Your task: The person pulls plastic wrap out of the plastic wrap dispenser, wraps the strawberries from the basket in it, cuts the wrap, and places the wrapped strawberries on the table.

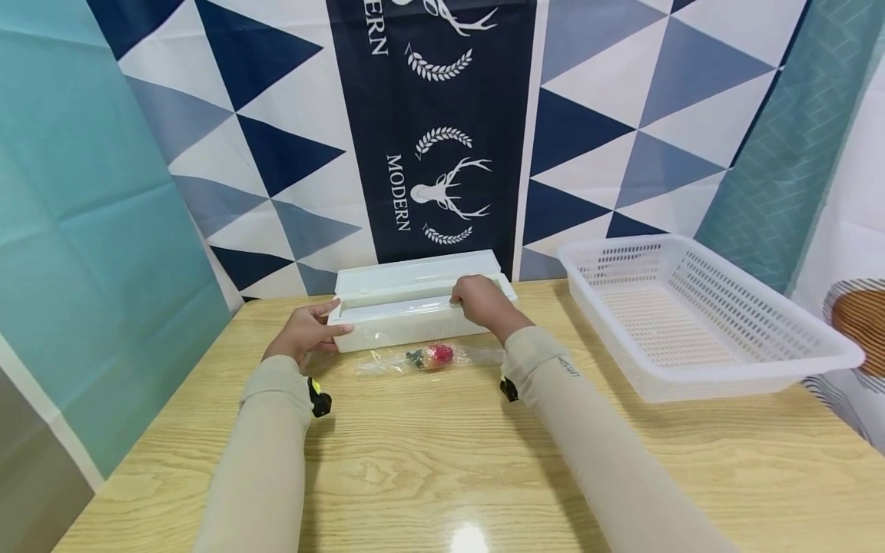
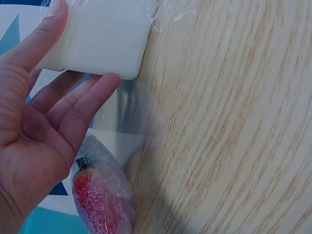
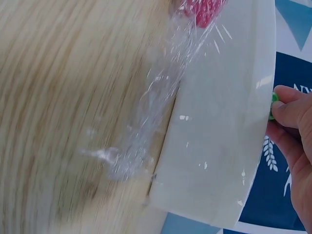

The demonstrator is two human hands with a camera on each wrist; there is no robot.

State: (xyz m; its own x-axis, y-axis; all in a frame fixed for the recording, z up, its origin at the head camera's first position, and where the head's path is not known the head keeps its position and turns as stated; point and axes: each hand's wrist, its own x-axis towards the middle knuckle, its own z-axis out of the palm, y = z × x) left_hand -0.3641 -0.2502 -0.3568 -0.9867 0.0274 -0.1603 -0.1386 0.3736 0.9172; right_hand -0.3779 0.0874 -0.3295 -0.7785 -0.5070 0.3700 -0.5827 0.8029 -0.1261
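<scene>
A long white box [image 1: 408, 329] stands toward the back of the table, its lid [image 1: 422, 269] raised behind it. My left hand [image 1: 309, 330] grips the box's left end, thumb on the front and fingers around the end. At the right part of the opening, my right hand [image 1: 484, 302] pinches a small green piece [image 3: 274, 106] at the rim; its kind is mostly hidden. In front of the box lies a red artificial-looking rose [image 1: 440, 355] in clear wrap. Below the left hand, the left wrist view shows a wrapped red thing [image 2: 100, 202] with some green; whether it is that rose, I cannot tell.
A white perforated plastic basket [image 1: 754, 369] stands on the right side of the wooden table [image 1: 415, 468]. Patterned cloth [image 1: 442, 100] hangs close behind the box. A brown round striped object [image 1: 857, 326] shows beyond the basket at the far right.
</scene>
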